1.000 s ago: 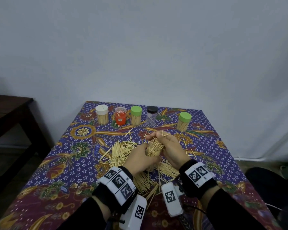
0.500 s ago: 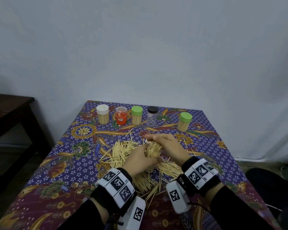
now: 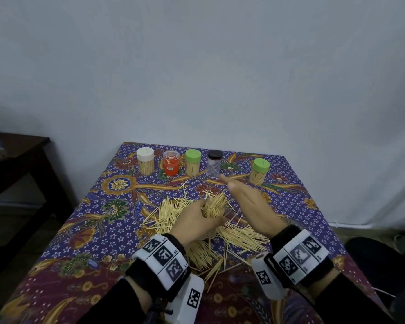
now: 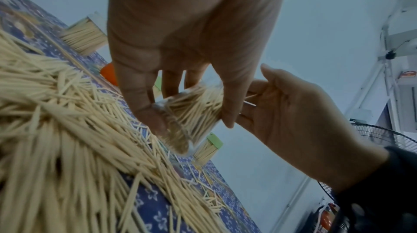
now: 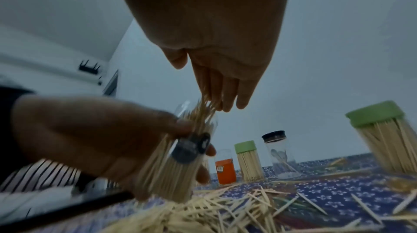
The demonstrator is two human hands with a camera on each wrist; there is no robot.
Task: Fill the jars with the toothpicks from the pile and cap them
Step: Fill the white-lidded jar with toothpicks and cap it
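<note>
The counter carries a patterned cloth; it runs from my wrists to the far wall. The pile of loose toothpicks lies in the middle of it, spreading left and near of my hands. Along the far edge stand five capped jars: a white-capped jar, an orange jar, a green-capped jar, a black-capped jar that looks nearly empty, and, apart at the far right, a second green-capped jar.

My left hand holds the open jar just above the pile, fingers and thumb curled round its clear wall, mouth tilted up and toward my right hand. The jar is packed, with toothpick tips standing proud of the rim. My right hand holds nothing that I can see; its fingers are straight and flat, tips at the protruding ends.

Assessment: the jar is light, rigid, smooth plastic, likely slippery, so my grip belongs round the mid-body, as it is. The toothpicks are light, stiff, sharp-tipped and snap under side load; they should be pressed end-on with flat fingers. No cap for this jar is visible. Filling looks near complete; capping remains.
</note>
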